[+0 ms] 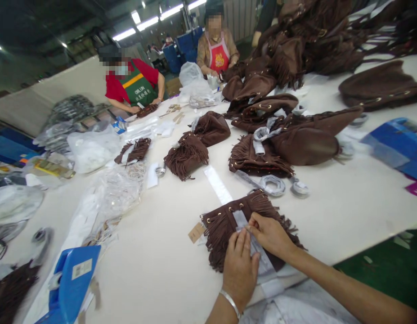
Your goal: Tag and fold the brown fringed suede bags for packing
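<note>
A dark brown fringed bag (219, 225) with gold eyelets lies flat on the table in front of me. Across its middle runs a pale, thin wrapping strip (240, 219). My left hand (241, 265) rests on the bag and strip, fingers stretched out and lying flat. Just beside those fingertips, my right hand (269, 234) has thumb and fingers pinched together at the strip; the exact grip is partly hidden. A brown paper tag (196, 232) sticks out at the bag's left edge.
More brown bags (262, 155) are spread beyond, with a large pile (296, 49) behind. Wrapped strap rolls (273, 185) lie nearby. Blue tape dispensers stand left (73, 283) and right (400, 144). Two co-workers (141, 85) work across the table (161, 252).
</note>
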Demonstrator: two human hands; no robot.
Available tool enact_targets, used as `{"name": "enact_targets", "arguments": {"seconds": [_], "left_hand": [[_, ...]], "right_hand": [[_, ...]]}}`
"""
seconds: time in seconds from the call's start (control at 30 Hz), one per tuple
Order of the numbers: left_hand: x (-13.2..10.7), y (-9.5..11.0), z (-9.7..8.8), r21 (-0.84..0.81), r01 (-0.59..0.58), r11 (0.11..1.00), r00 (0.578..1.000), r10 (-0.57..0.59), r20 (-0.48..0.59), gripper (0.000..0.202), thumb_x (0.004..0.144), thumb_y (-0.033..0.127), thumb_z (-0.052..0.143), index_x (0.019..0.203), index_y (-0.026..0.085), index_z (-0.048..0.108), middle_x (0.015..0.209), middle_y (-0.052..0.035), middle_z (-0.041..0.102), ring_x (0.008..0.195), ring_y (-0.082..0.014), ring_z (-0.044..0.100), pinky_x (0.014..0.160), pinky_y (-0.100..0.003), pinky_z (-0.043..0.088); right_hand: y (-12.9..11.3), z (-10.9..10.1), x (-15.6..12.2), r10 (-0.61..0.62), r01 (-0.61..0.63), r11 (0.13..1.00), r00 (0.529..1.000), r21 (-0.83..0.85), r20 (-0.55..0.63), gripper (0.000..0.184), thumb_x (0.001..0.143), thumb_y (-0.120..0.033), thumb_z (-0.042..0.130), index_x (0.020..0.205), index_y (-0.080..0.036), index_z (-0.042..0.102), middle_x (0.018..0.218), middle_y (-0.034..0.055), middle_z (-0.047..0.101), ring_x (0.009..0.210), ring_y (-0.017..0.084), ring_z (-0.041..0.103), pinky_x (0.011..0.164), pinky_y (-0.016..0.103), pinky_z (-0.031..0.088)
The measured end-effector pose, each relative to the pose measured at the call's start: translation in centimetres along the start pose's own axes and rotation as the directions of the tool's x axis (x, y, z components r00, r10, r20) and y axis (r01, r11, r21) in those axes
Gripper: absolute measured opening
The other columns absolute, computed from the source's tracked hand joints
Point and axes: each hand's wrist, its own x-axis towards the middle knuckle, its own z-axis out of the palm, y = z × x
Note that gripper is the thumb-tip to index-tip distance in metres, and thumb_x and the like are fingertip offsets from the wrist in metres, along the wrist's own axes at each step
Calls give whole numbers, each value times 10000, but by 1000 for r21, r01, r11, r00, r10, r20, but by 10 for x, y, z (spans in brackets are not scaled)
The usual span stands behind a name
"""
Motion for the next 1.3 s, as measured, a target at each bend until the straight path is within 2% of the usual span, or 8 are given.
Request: {"name": "enact_targets", "arguments": {"seconds": [0.17,0.3,0.53,0.73,0.87,0.97,1.1,1.3], "left_hand": [[-3,-1,11,-12,23,1000,997,-24,-67,502,890,226,547,1381,131,502,1422,-123,529,1314,-325,474,1023,-522,520],[-5,-6,30,-18,38,999,984,-41,-174,519,874,293,582,1373,162,523,1390,-104,565,1257,-327,528,972,-500,562],[-6,-21,70,-3,-27,1000,914,24,-404,557,810,452,639,1284,161,605,1247,-105,670,1110,-333,627,855,-469,620],[-5,-22,83,9,-11,1000,897,14,-443,558,786,490,653,1232,154,639,1184,-130,698,1048,-346,658,797,-478,631],[-5,-20,80,-2,8,1000,902,-8,-432,564,785,483,654,1248,163,630,1191,-125,696,1057,-348,655,806,-484,627],[-5,-20,80,8,4,1000,903,0,-430,545,796,489,639,1235,166,637,1184,-113,701,1030,-344,667,784,-475,630],[-7,-20,86,20,13,1000,909,-3,-416,535,802,487,631,1227,163,638,1172,-122,705,1029,-347,670,776,-472,628],[-3,-18,85,26,30,999,875,-14,-484,504,796,488,629,1185,169,664,1137,-104,722,1005,-335,676,757,-453,630]], "right_hand": [[-5,-31,24,-122,130,987,988,-93,91,149,914,-315,479,852,-217,574,726,10,665,687,186,623,632,274,380],[-24,-54,93,-382,375,899,924,-224,12,223,983,-339,432,929,-213,608,840,29,680,754,176,627,684,267,405],[-26,-14,198,-552,570,564,798,-597,241,349,956,-225,499,1292,-177,583,1338,168,545,1084,265,569,872,359,437],[-18,-9,198,-620,643,468,728,-607,293,259,956,-173,450,1095,-197,667,1339,118,547,1100,283,513,876,399,401],[-18,-10,203,-608,609,559,762,-563,221,254,984,-223,424,968,-179,673,1126,101,635,1000,252,523,872,375,405],[-18,-5,209,-591,570,598,788,-564,169,273,999,-259,410,1099,-154,641,1118,107,628,1002,242,522,894,356,413],[-21,-1,213,-580,560,559,791,-612,194,335,974,-199,444,1286,-166,561,1291,129,562,1069,260,511,899,371,426],[-27,-6,209,-610,606,505,754,-614,243,200,956,-178,473,1023,-169,662,1186,119,605,1026,262,517,871,376,422]]}}
